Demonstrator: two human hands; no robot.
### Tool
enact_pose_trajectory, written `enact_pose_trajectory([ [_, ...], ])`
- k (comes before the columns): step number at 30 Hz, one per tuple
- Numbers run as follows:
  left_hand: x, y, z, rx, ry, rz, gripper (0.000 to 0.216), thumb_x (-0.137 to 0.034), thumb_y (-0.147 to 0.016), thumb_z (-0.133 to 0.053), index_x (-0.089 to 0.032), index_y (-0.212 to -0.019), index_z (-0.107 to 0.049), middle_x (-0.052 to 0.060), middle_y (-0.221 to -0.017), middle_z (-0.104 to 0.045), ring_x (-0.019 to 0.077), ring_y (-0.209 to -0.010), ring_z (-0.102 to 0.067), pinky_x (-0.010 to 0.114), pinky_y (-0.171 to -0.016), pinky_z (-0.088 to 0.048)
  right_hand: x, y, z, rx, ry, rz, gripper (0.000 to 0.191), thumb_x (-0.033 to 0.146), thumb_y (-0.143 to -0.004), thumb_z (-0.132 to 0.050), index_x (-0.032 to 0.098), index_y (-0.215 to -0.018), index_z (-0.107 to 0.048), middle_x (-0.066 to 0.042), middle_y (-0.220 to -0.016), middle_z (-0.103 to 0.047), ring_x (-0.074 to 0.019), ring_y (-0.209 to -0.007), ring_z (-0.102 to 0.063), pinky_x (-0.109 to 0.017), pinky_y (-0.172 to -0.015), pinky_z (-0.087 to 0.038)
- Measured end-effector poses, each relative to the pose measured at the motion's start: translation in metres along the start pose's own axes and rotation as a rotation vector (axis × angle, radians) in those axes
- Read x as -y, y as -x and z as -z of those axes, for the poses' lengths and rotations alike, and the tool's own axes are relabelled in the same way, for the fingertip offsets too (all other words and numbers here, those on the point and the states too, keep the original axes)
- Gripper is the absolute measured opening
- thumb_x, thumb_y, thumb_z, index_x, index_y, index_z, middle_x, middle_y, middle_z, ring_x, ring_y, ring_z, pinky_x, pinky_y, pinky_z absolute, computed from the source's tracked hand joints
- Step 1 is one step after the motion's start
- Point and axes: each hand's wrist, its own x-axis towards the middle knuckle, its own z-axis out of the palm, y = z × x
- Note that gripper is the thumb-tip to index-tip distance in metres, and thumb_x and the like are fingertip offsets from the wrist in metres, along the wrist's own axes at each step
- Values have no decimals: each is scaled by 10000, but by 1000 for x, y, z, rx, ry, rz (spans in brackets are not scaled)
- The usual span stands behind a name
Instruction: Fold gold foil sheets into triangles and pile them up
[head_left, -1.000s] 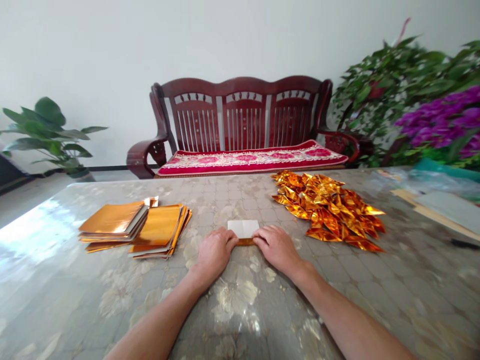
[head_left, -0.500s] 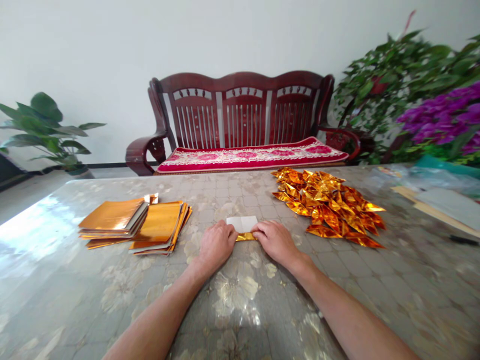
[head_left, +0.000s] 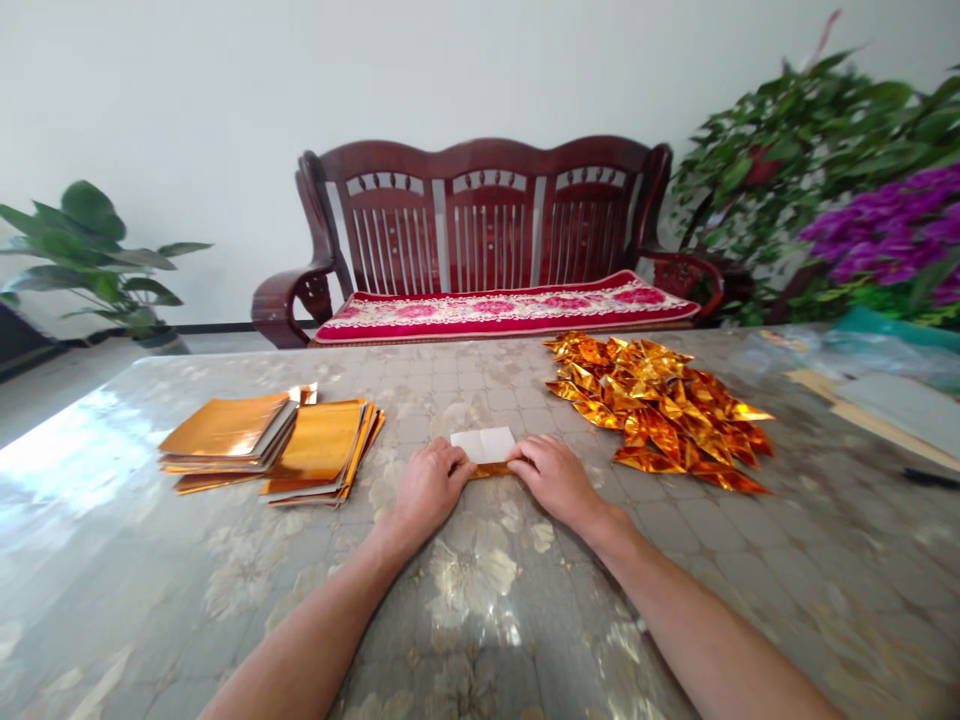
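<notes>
In the middle of the table lies a sheet of foil paper [head_left: 481, 445], white side up, with its near edge folded over to show a gold strip. My left hand [head_left: 433, 487] pinches the left end of that fold, fingers closed. On the other end, my right hand [head_left: 553, 478] is closed in the same way. A crease runs down the white part. To the left rest two stacks of gold foil sheets [head_left: 225, 425]. A heap of folded gold foil pieces [head_left: 660, 410], pointed at the ends, spreads on the right.
The table [head_left: 465, 590] has a glossy floral cover. At its right end are clear plastic bags [head_left: 862, 355], flat card pieces [head_left: 900, 405] and a dark pen-like object [head_left: 930, 478]. Behind it stands a wooden bench [head_left: 487, 230], with plants on both sides.
The gold strip at the near edge looks narrower and darker, tilted under my fingertips. Both hands stay on its ends, almost in place. The view has shifted slightly.
</notes>
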Motion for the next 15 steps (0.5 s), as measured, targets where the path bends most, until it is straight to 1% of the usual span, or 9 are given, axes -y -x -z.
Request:
enact_pose_trajectory([
  [4,1,4,-2,-22,78,9,247,-287,-914,-606,-193,-694,-670,0,-754,-605,131,-738,-576,228,-663,-368,-4,1,1,-10,-20,81,66,208,-902,-659,222,-839,-675,-10,-860,-686,-185,-865,-567,-298,-786,-394],
  [9,-2,8,2,21,161,121,200,-290,-886,-620,-207,-736,-723,-2,-795,-666,134,-770,-609,229,-690,-394,-2,4,7,39,48,112,70,256,-917,-659,224,-862,-687,-7,-855,-667,-184,-878,-546,-299,-791,-377],
  [12,-7,9,7,46,146,159,205,-299,-872,-618,-204,-722,-722,-1,-802,-683,138,-768,-614,233,-691,-399,0,6,10,73,101,116,102,285,-933,-640,225,-863,-683,-8,-865,-653,-185,-893,-536,-300,-793,-365],
  [15,-11,7,10,58,93,191,235,-309,-862,-607,-193,-680,-698,3,-770,-687,148,-751,-611,241,-662,-388,2,7,10,78,151,103,170,297,-971,-573,219,-853,-668,-16,-866,-647,-187,-899,-530,-303,-793,-351],
])
